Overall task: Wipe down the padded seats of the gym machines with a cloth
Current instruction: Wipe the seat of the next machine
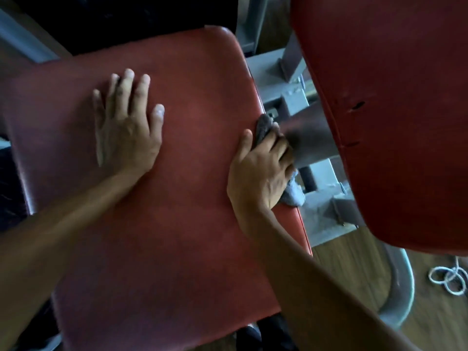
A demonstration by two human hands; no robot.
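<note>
A wide red padded seat (192,173) fills the middle of the view. My left hand (126,125) lies flat on its upper left part, fingers spread, holding nothing. My right hand (260,171) is at the seat's right edge, fingers curled over the side and pressing a grey cloth (293,193) against it. The cloth shows dark above the fingers and pale below the palm. A second red pad (395,117), the backrest, rises at the right with small tears in its surface.
The grey metal frame (286,79) of the machine runs between seat and backrest. A curved grey base tube (402,292) rests on the wooden floor (354,269). A coil of white cord (448,277) lies on the floor at the right edge.
</note>
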